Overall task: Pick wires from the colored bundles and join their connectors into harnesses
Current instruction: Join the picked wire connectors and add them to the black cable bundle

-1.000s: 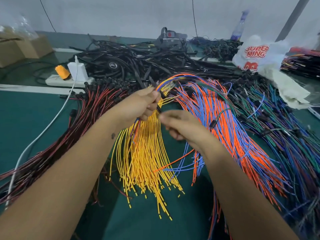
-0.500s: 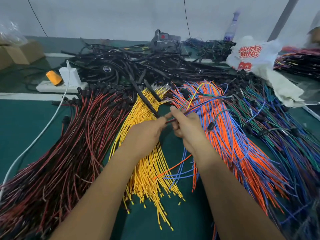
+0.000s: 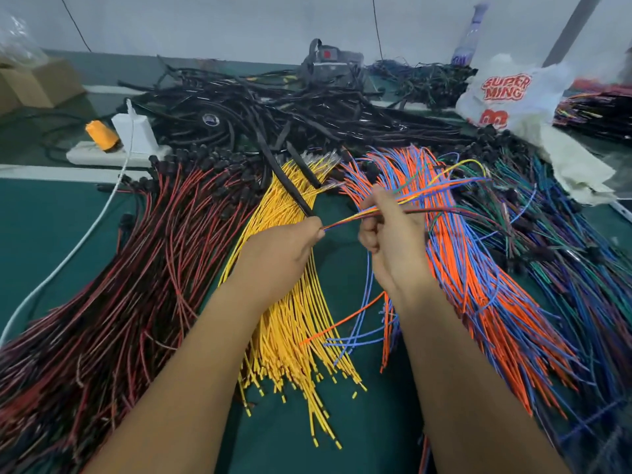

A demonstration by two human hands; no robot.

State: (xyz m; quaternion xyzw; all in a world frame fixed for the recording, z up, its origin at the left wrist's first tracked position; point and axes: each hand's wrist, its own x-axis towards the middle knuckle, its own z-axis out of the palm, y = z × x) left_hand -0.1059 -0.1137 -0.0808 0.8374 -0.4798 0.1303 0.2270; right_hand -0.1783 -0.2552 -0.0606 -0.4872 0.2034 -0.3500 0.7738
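Head view: left hand (image 3: 290, 248) and right hand (image 3: 390, 230) have their fingers clamped on a small mixed wire group (image 3: 427, 200) above mid-tabletop (image 3: 51, 227); large bundles remain, so plenty seems left.

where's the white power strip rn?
In the head view the power strip lies far left on the table, behind the red-black wires and left of the black cable heap, with a white charger and an orange plug in it.

cardboard box (image 3: 37, 85) far left | power strip (image 3: 113, 153) with white charger (image 3: 134, 131) | plastic bag (image 3: 509, 94) far right
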